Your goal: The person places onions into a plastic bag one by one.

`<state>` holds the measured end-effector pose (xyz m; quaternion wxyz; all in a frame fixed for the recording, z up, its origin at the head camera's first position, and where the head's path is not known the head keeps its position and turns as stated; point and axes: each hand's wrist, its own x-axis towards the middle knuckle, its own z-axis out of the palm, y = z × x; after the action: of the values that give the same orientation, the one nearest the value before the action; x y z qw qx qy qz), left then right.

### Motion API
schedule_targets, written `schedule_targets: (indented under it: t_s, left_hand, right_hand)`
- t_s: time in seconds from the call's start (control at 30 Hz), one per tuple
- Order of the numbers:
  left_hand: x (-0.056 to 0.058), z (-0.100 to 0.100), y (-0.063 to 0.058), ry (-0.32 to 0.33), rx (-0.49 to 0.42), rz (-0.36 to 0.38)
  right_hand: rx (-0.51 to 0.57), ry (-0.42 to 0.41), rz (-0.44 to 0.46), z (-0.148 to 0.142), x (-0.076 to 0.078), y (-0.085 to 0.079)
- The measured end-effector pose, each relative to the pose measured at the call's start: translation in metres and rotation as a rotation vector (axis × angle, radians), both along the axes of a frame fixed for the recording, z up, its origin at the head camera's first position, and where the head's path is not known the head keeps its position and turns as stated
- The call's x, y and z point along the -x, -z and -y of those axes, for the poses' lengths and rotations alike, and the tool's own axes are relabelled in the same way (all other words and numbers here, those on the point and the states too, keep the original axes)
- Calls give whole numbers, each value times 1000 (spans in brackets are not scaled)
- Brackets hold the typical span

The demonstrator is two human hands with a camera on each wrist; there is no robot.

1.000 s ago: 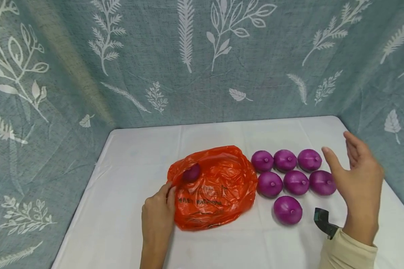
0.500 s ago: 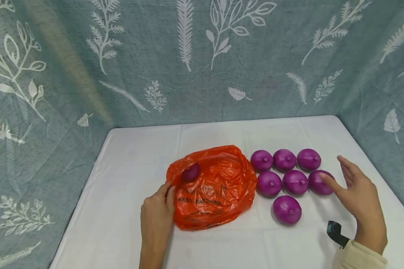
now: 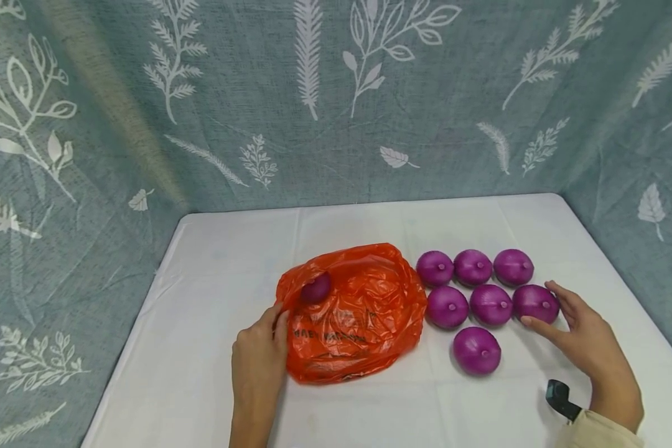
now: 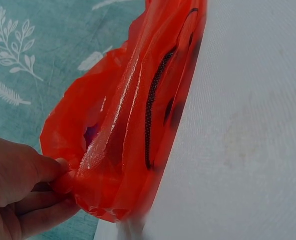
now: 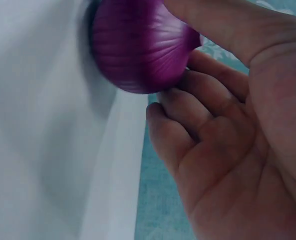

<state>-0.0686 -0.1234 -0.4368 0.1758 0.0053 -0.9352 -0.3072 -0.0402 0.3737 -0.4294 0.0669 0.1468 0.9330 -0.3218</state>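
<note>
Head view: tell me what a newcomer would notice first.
Probably the bright red bag near the middle of the white table, its left edge pinched by the left hand. Next, seven purple onions clustered to its right, the right hand cupped around the rightmost one.

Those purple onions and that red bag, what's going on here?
A person's left hand pinches the edge of a red plastic bag, with one purple onion showing inside. The right hand has its fingers around another onion, at the right end of the middle row. Counting that one, seven are outside the bag, on a white table.
</note>
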Motion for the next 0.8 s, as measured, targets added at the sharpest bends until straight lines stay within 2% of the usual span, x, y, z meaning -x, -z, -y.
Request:
schedule_targets:
  t_s: [0.43,0.8]
  left_hand:
    - [1,0,-3,-13,-8,1]
    - [0,-1,-2,-13,-6,8]
  right_hand:
    - [3,44,-76,-1,2,10]
    - [-15,141,-79,3,-2,3]
